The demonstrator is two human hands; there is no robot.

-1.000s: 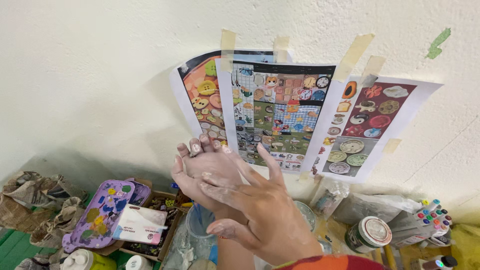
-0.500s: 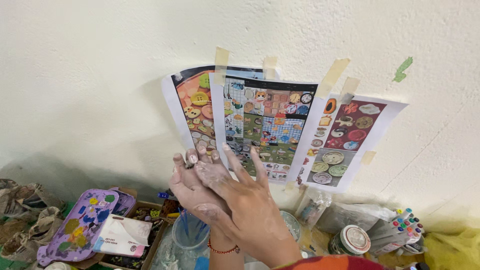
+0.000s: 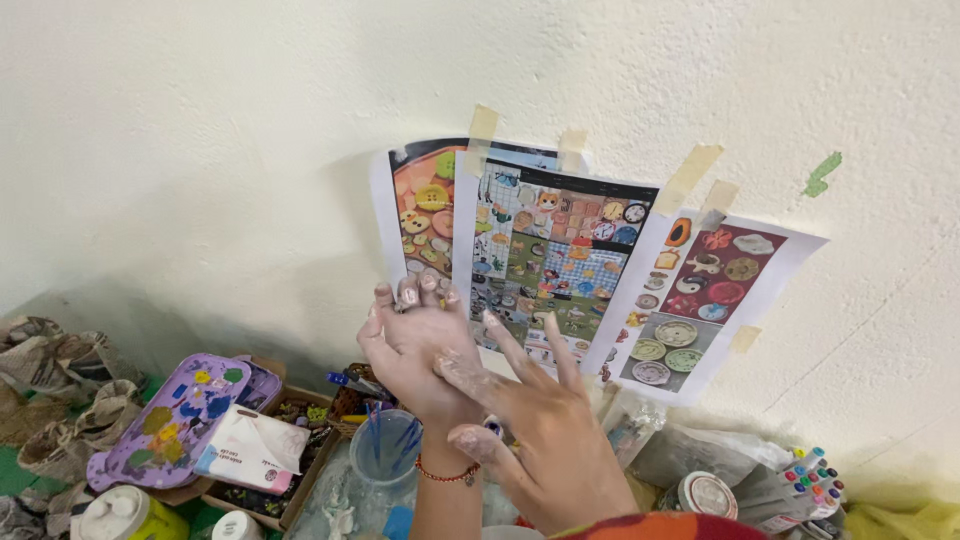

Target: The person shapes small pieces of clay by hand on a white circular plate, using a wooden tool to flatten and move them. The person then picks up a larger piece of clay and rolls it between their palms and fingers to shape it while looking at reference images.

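The clay-smeared left hand [image 3: 415, 345] and right hand [image 3: 545, 430] are pressed together, fingers [image 3: 505, 345] spread wide and holding nothing, just below the taped colour printed sheets [image 3: 560, 270] on the white wall [image 3: 200, 150]. Compared with a second ago, the hands are held lower against the sheets, and the rubbing goes on.

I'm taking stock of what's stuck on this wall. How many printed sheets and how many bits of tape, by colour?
Printed picture sheets: 3
Beige tape strips: 5 visible
Green tape bits: 1
Total: 9

The left hand and right hand are pressed together in front of the sheets and may hide more tape.
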